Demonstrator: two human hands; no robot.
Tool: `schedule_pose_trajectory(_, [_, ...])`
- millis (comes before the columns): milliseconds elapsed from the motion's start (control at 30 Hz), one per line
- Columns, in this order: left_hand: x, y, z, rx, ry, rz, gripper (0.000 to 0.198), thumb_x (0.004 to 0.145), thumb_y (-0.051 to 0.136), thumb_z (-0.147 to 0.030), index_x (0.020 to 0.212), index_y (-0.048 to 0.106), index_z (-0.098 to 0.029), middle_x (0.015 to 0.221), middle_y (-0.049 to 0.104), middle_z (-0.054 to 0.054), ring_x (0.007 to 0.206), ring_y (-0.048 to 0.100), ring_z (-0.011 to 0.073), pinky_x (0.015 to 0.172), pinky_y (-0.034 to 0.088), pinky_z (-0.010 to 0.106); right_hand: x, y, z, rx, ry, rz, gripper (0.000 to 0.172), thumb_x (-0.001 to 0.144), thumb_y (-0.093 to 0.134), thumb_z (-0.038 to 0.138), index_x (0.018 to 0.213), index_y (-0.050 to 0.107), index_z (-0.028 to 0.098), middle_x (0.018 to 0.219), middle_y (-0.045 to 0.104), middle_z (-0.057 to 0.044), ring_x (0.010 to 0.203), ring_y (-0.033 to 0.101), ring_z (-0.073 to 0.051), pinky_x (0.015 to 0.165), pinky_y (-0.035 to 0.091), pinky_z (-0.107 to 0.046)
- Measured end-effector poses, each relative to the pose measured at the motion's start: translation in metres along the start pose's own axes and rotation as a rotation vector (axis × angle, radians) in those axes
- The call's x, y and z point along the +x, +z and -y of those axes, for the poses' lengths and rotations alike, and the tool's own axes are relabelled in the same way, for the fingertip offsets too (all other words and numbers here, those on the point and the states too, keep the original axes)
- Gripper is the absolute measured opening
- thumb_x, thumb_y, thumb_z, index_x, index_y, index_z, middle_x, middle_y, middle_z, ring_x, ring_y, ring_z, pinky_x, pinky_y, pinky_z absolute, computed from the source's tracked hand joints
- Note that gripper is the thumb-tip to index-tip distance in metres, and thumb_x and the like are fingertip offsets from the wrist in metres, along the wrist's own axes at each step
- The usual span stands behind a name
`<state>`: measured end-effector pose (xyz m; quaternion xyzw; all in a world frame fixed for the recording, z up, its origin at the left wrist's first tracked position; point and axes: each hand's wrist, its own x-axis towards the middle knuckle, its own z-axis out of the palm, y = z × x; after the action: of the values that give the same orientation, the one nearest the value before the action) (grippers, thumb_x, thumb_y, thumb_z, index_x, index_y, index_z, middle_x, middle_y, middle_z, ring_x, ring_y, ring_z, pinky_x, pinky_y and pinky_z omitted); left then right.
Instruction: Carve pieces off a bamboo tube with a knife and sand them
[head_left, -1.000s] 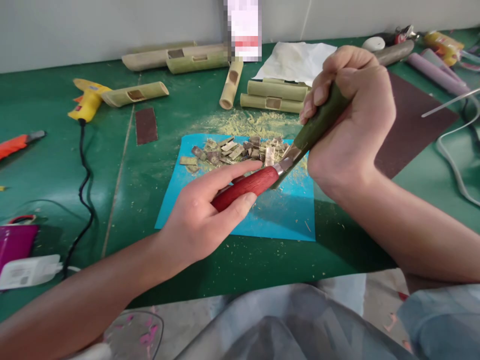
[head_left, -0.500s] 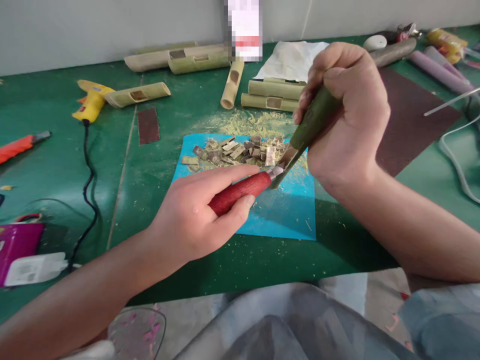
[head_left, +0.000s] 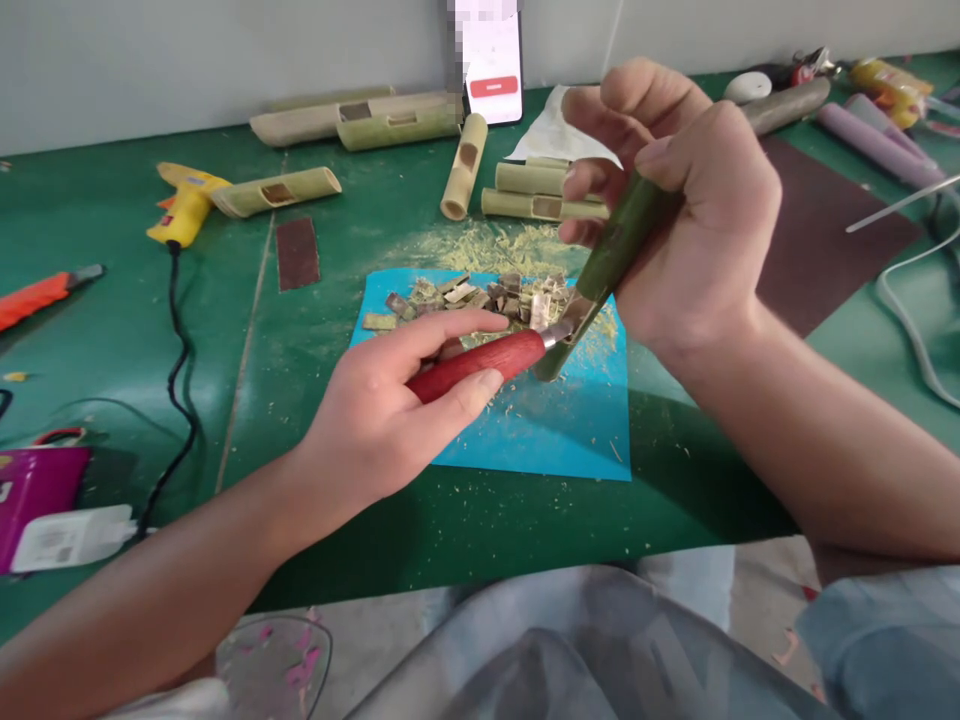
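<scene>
My left hand [head_left: 375, 420] sits low, fingers wrapped on the red-handled knife [head_left: 480, 365]; my right hand [head_left: 705, 230] is raised, fingers clamped around the green bamboo stick [head_left: 622, 250]; it tilts, pale cut tip above the blue mat [head_left: 555, 430].

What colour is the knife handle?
The knife handle is red; left hand grips it; head view.

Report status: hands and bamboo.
Left hand gripping red-handled knife. Right hand holding bamboo stick, blade at its lower end. Cut chips on blue mat below.
</scene>
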<state>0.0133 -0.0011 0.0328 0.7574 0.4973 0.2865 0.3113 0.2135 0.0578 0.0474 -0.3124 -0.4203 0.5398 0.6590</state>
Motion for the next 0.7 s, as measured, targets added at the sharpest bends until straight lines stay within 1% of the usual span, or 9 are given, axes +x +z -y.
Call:
schedule_pose_trajectory(67, [-0.001, -0.001, 0.001, 0.029, 0.032, -0.051, 0.03, 0.085, 0.067, -0.034, 0.112, 0.072, -0.022, 0.106, 0.075, 0.001, 0.082, 0.068, 0.0167, 0.065, 0.051, 0.024, -0.001, 0.0, 0.001, -0.001, 0.016, 0.004, 0.027, 0.069, 0.045, 0.013, 0.093, 0.057, 0.017, 0.105, 0.062, -0.005, 0.066, 0.057, -0.011, 0.053, 0.049, -0.024])
schedule_pose_trajectory(133, [0.0, -0.003, 0.002, 0.034, 0.092, -0.099, 0.028, 0.084, 0.069, -0.034, 0.109, 0.073, -0.02, 0.1, 0.075, 0.001, 0.078, 0.067, 0.0147, 0.065, 0.051, 0.022, -0.002, 0.0, 0.003, -0.006, 0.047, 0.021, 0.023, 0.073, 0.045, 0.013, 0.091, 0.058, 0.019, 0.103, 0.062, -0.004, 0.067, 0.058, -0.011, 0.054, 0.05, -0.025])
schedule_pose_trajectory(233, [0.001, -0.004, 0.003, 0.02, 0.18, -0.159, 0.024, 0.085, 0.071, -0.031, 0.106, 0.073, -0.019, 0.099, 0.075, -0.001, 0.081, 0.067, 0.0129, 0.071, 0.052, 0.02, -0.002, 0.0, 0.006, -0.005, 0.096, 0.064, 0.022, 0.074, 0.046, 0.012, 0.089, 0.06, 0.019, 0.103, 0.062, -0.004, 0.069, 0.058, -0.012, 0.054, 0.051, -0.026])
schedule_pose_trajectory(367, [0.003, -0.007, 0.004, -0.013, 0.157, -0.191, 0.018, 0.086, 0.072, -0.03, 0.102, 0.075, -0.021, 0.097, 0.076, -0.004, 0.083, 0.067, 0.0117, 0.073, 0.051, 0.019, -0.002, 0.001, 0.01, -0.01, 0.125, 0.105, 0.026, 0.069, 0.046, 0.011, 0.089, 0.061, 0.017, 0.103, 0.062, -0.006, 0.068, 0.059, -0.012, 0.051, 0.049, -0.024])
schedule_pose_trajectory(433, [0.004, -0.008, 0.005, -0.039, 0.138, -0.195, 0.017, 0.086, 0.073, -0.031, 0.101, 0.076, -0.022, 0.099, 0.077, -0.003, 0.086, 0.068, 0.0123, 0.075, 0.052, 0.019, -0.002, 0.002, 0.011, -0.03, 0.163, 0.137, 0.027, 0.069, 0.046, 0.011, 0.09, 0.061, 0.018, 0.104, 0.062, -0.005, 0.07, 0.059, -0.013, 0.052, 0.049, -0.025])
schedule_pose_trajectory(500, [0.005, -0.009, 0.005, -0.067, 0.117, -0.177, 0.017, 0.085, 0.073, -0.031, 0.1, 0.077, -0.024, 0.095, 0.077, -0.003, 0.081, 0.069, 0.0124, 0.07, 0.052, 0.02, -0.002, 0.001, 0.012, -0.059, 0.196, 0.181, 0.027, 0.07, 0.046, 0.012, 0.088, 0.062, 0.022, 0.105, 0.064, -0.002, 0.071, 0.06, -0.014, 0.052, 0.049, -0.026])
schedule_pose_trajectory(600, [0.003, -0.011, 0.004, -0.067, 0.085, -0.15, 0.016, 0.086, 0.07, -0.031, 0.1, 0.078, -0.028, 0.085, 0.076, -0.004, 0.07, 0.067, 0.0123, 0.059, 0.05, 0.022, -0.003, 0.0, 0.01, -0.066, 0.198, 0.264, 0.024, 0.07, 0.046, 0.016, 0.082, 0.064, 0.025, 0.094, 0.067, 0.001, 0.065, 0.058, -0.015, 0.051, 0.047, -0.027])
schedule_pose_trajectory(700, [-0.001, -0.012, 0.002, -0.019, 0.131, -0.166, 0.016, 0.087, 0.07, -0.032, 0.1, 0.078, -0.032, 0.088, 0.076, -0.005, 0.073, 0.068, 0.013, 0.062, 0.051, 0.023, -0.006, 0.002, 0.008, -0.049, 0.153, 0.307, 0.02, 0.073, 0.044, 0.017, 0.074, 0.062, 0.024, 0.075, 0.066, -0.001, 0.058, 0.054, -0.016, 0.051, 0.044, -0.03])
